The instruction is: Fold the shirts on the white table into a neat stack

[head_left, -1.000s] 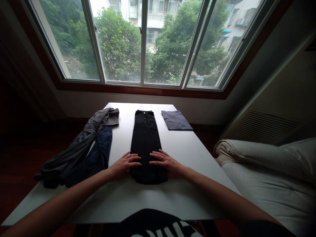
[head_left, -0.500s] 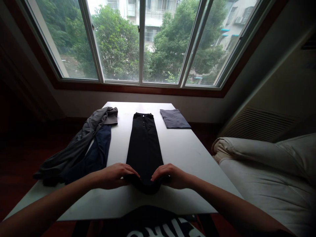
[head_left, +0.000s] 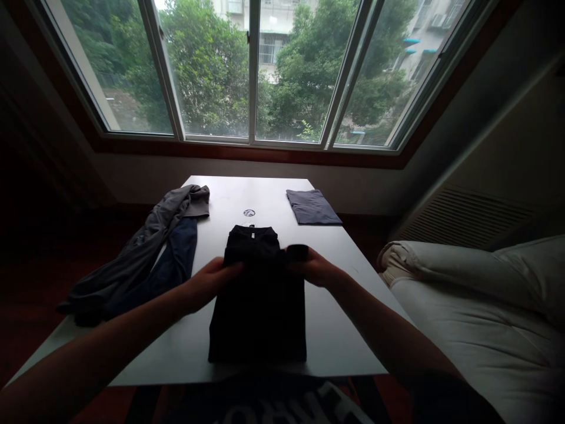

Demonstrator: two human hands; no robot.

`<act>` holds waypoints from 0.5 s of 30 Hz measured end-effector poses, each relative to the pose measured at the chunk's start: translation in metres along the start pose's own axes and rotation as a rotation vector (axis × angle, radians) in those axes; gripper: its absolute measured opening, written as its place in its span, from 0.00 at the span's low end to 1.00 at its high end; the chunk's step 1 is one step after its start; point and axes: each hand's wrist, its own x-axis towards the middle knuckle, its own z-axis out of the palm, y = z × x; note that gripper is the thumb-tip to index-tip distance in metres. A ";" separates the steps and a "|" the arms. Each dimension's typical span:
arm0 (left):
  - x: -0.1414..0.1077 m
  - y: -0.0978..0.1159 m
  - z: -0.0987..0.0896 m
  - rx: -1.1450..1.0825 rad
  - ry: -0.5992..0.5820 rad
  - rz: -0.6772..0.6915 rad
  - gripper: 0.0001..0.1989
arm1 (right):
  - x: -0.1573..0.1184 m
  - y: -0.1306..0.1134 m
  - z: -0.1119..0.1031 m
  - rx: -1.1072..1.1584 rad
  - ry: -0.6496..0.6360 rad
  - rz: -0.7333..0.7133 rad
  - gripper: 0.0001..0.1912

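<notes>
A black garment (head_left: pixel 258 318) lies doubled over in the middle of the white table (head_left: pixel 344 318), its collar with a small white tag facing the window. My left hand (head_left: pixel 212 282) is closed on the garment's left edge, thumb on top. On the other side my right hand (head_left: pixel 311 265) grips the right edge, where a dark flap of cloth sticks up over the fingers. The fingertips of both hands are partly hidden in the dark cloth.
Grey (head_left: pixel 145 247) and navy (head_left: pixel 179 253) clothes lie heaped over the table's left edge. A folded grey garment (head_left: pixel 313 206) sits at the back right. A small round dark mark (head_left: pixel 249 212) shows on the tabletop. A pale sofa (head_left: pixel 468 306) stands at the right.
Both hands have moved forward, away from me, bringing the near end of the black garment over its upper part. The garment is shorter and nearer to me, and the round mark now shows.
</notes>
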 end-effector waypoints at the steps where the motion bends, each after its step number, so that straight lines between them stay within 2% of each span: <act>1: 0.019 -0.002 -0.007 -0.032 0.086 -0.006 0.25 | 0.018 0.004 -0.010 0.012 0.052 0.015 0.18; 3: 0.063 -0.004 -0.023 -0.084 0.245 0.011 0.24 | 0.057 0.017 -0.032 0.007 0.133 0.058 0.19; 5: 0.108 -0.010 -0.040 -0.060 0.341 0.002 0.24 | 0.094 0.034 -0.053 -0.070 0.230 0.070 0.20; 7: 0.145 -0.020 -0.055 0.076 0.414 -0.084 0.21 | 0.126 0.054 -0.072 -0.268 0.352 0.135 0.18; 8: 0.158 -0.027 -0.060 0.160 0.442 -0.143 0.20 | 0.137 0.064 -0.079 -0.450 0.423 0.199 0.17; 9: 0.168 -0.034 -0.063 0.218 0.466 -0.192 0.20 | 0.147 0.073 -0.086 -0.605 0.472 0.259 0.15; 11: 0.176 -0.047 -0.066 0.298 0.501 -0.246 0.24 | 0.157 0.088 -0.095 -0.772 0.527 0.325 0.13; 15: 0.173 -0.066 -0.068 0.385 0.553 -0.206 0.29 | 0.159 0.106 -0.101 -0.942 0.577 0.306 0.13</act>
